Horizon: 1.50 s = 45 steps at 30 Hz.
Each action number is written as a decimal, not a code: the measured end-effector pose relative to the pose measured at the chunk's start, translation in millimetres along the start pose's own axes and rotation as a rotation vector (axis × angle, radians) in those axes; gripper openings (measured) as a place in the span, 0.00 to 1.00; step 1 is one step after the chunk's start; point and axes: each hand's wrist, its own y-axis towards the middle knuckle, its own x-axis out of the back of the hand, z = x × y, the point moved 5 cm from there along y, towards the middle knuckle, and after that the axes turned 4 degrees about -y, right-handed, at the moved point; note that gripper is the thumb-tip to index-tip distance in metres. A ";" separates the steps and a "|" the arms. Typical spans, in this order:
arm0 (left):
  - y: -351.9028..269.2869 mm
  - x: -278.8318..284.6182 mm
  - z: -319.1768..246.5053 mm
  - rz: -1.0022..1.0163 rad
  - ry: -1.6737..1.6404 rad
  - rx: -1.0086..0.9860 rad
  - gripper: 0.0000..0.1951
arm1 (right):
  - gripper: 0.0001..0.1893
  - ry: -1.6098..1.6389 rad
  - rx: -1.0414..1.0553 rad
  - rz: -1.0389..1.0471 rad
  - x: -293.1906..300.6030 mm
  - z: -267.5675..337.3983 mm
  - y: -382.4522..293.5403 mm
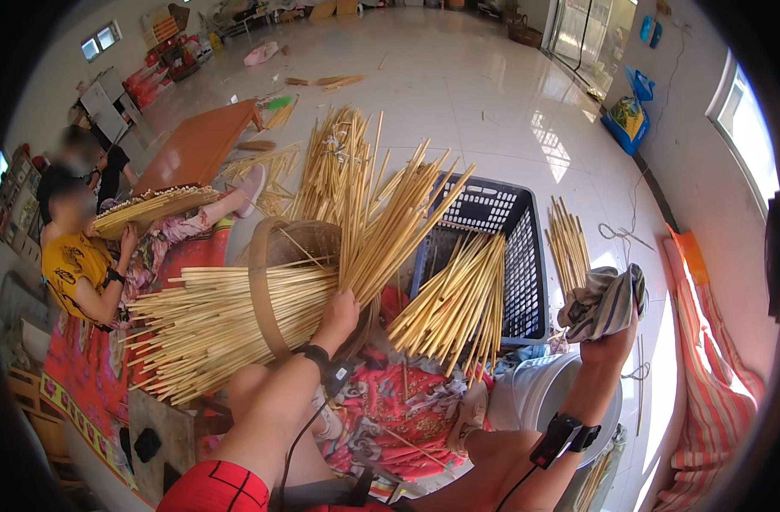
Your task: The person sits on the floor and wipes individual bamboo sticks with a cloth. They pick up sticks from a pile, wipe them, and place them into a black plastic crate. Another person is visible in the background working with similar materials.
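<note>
My left hand (pixel 342 313) is closed around the lower end of a bundle of thin straw-coloured sticks (pixel 390 237), which fans upward over the rim of a wicker basket. On the right, my right hand (pixel 604 339) grips a striped cloth (pixel 598 304) above a white bucket (pixel 556 397). More sticks (pixel 236 320) lie in the wicker basket (pixel 260 288), under its arched handle, with their ends pointing left. Another pile of sticks (pixel 460 294) leans in the blue-black plastic crate (pixel 530 256) between my hands.
A co-worker in a yellow shirt (pixel 76 272) sits at the left holding sticks; another person is behind. An orange-brown board (pixel 198 144), tied stick bundles (pixel 335 153) and loose sticks (pixel 564 243) lie beyond. Red patterned fabric (pixel 396 409) covers the floor near my feet. A striped curtain (pixel 709 384) hangs right.
</note>
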 end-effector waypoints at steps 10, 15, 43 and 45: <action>5.3 -0.5 -7.1 0.029 -0.041 0.011 0.07 | 0.18 0.030 -0.012 -0.033 -2.3 -3.5 -0.7; 7.7 -2.6 0.4 -0.087 -0.034 -0.073 0.08 | 0.21 0.024 -0.023 0.004 -4.4 -8.7 0.9; -51.6 114.1 -177.5 0.190 -0.867 -0.390 0.12 | 0.16 -0.029 -0.018 -0.062 -27.6 -31.5 0.1; -64.5 94.8 -179.7 0.268 -0.859 -0.432 0.12 | 0.15 -0.050 -0.002 -0.034 -30.2 -32.1 2.0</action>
